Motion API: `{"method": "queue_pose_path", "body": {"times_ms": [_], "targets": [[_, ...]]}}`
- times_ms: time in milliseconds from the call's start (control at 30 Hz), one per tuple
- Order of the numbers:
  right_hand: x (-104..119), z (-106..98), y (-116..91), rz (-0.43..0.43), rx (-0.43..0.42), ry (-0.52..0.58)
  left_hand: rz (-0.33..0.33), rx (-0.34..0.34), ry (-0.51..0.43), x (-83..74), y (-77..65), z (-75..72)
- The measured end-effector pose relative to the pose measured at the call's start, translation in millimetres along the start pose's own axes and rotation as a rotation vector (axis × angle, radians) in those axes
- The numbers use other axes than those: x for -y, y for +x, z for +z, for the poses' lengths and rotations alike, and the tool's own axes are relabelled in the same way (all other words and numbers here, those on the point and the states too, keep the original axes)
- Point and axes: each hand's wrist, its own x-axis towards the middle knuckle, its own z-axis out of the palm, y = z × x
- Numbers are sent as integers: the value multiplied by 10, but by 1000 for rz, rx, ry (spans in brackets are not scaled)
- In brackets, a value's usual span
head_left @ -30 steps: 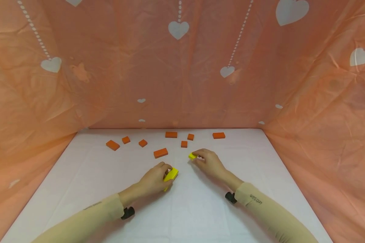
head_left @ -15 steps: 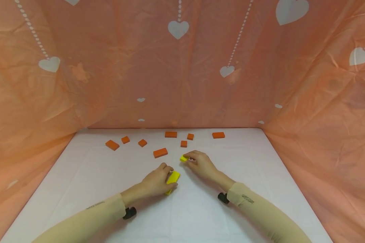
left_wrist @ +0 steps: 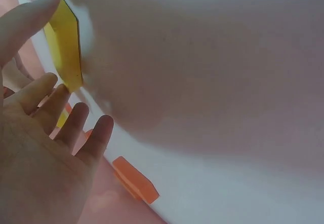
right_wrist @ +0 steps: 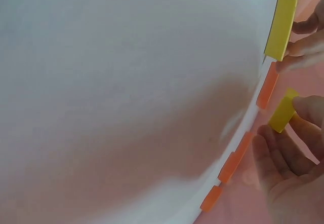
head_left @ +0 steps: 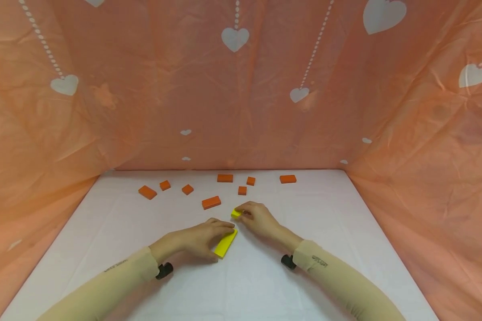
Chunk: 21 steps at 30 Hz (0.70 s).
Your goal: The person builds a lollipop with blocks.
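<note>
A long yellow block (head_left: 226, 244) lies low at the middle of the white table, between the thumb and fingertips of my left hand (head_left: 202, 238). In the left wrist view, the thumb is at one end of this block (left_wrist: 66, 46) and a fingertip touches the other; the remaining fingers are spread out. My right hand (head_left: 261, 220) pinches a small yellow block (head_left: 235, 213) just beyond it. The right wrist view shows that small block (right_wrist: 283, 110) between thumb and fingers, apart from the long one (right_wrist: 281, 24).
Orange blocks lie across the far part of the table (head_left: 325, 223): a long one (head_left: 211, 202) nearest the hands, a small one (head_left: 242, 191) behind, another long one (head_left: 288, 179) at right, and several more. An orange curtain (head_left: 241, 111) with white hearts encloses the back and sides.
My right hand has moved left and slightly nearer with the small yellow block. The left hand has turned and its fingers have straightened over the long yellow block, more of which now shows.
</note>
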Motion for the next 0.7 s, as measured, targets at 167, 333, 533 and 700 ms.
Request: {"method": "queue_pose_path", "body": {"times_ms": [167, 333, 533, 700], "targets": [[27, 36, 18, -17, 25, -13, -10, 2, 10, -19, -37, 0], [44, 65, 24, -33, 38, -32, -38, -26, -20, -41, -71, 36], [44, 95, 23, -53, 41, -45, -80, -84, -2, -57, -70, 148], [52, 108, 18, -70, 51, -44, -94, -122, 46, -114, -80, 220]]}}
